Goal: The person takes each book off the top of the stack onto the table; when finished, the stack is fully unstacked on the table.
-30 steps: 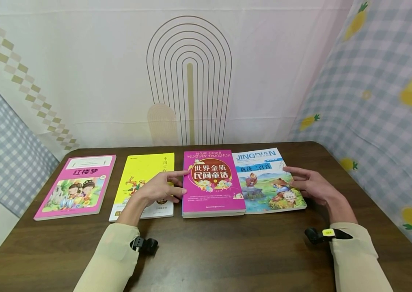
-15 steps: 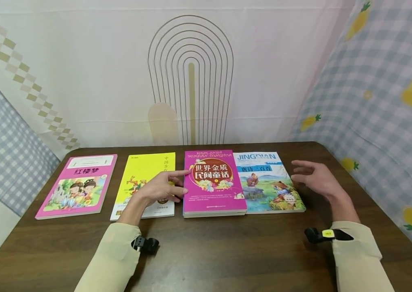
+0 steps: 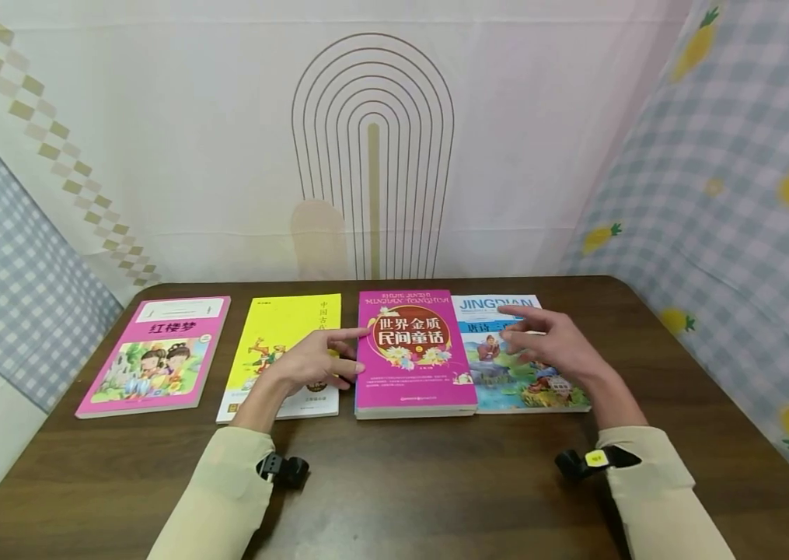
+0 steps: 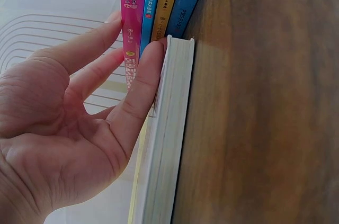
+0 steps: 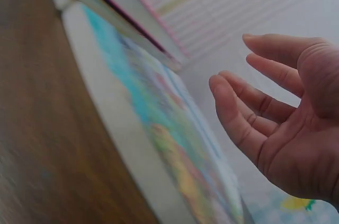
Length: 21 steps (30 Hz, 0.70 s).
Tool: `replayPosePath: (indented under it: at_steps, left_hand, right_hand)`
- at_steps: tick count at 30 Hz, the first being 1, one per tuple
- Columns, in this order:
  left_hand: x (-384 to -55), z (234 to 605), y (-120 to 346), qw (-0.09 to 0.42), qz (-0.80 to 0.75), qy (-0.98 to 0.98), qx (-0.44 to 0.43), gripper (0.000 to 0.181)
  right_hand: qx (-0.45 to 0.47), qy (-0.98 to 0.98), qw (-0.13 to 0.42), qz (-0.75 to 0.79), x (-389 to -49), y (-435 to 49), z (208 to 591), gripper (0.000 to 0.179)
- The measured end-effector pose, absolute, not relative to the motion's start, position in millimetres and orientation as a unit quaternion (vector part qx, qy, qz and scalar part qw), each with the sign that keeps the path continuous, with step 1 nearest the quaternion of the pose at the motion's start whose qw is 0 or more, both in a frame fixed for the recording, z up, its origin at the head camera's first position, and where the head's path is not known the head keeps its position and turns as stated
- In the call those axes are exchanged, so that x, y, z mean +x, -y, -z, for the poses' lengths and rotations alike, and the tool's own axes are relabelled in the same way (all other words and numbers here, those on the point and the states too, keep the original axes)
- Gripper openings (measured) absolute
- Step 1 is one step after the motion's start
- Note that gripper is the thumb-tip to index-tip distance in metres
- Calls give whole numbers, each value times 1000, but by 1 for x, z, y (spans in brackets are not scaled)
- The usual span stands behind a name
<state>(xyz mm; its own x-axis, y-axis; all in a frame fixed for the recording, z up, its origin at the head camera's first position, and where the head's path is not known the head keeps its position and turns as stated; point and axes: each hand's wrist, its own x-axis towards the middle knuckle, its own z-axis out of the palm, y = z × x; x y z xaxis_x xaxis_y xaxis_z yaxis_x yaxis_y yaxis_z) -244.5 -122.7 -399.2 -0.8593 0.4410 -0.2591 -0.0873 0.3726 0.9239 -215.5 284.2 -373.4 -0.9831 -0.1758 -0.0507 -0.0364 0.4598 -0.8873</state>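
Observation:
My left hand (image 3: 312, 361) reaches over the yellow book (image 3: 281, 317), its fingers touching the left side of a magenta book (image 3: 411, 390). In the left wrist view that magenta spine (image 4: 133, 15) tops a stack with blue and yellow spines under it. The thumb lies by the corner of the yellow book's white page block (image 4: 172, 123). My right hand (image 3: 559, 347) hovers above a blue-green illustrated book (image 3: 502, 387), which lies right beside the stack. Its fingers are loosely bent and hold nothing; the right wrist view shows a gap between the hand (image 5: 296, 128) and the cover (image 5: 175, 147).
A pink book (image 3: 156, 369) with two cartoon figures lies at the far left of the brown wooden table (image 3: 429, 490). Behind the table hangs a pale cloth (image 3: 226, 155) with arch lines. Checked cloth (image 3: 737, 233) with pineapples hangs on the right.
The right hand has let go of the blue-green book's right edge, lifted, and moved left over its cover. My left hand stays at the magenta book's side. The view has shifted slightly.

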Motion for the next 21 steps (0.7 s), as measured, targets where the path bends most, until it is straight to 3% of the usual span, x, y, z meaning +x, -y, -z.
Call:
replayPosePath:
  at_steps: [10, 21]
  left_hand:
    - [-245, 400, 122, 243, -552, -790, 112, 69]
    - [-245, 401, 121, 238, -545, -795, 121, 69]
  right_hand:
    - [-88, -837, 144, 520, -230, -249, 391, 64]
    - [-56, -831, 170, 527, -239, -234, 400, 61]
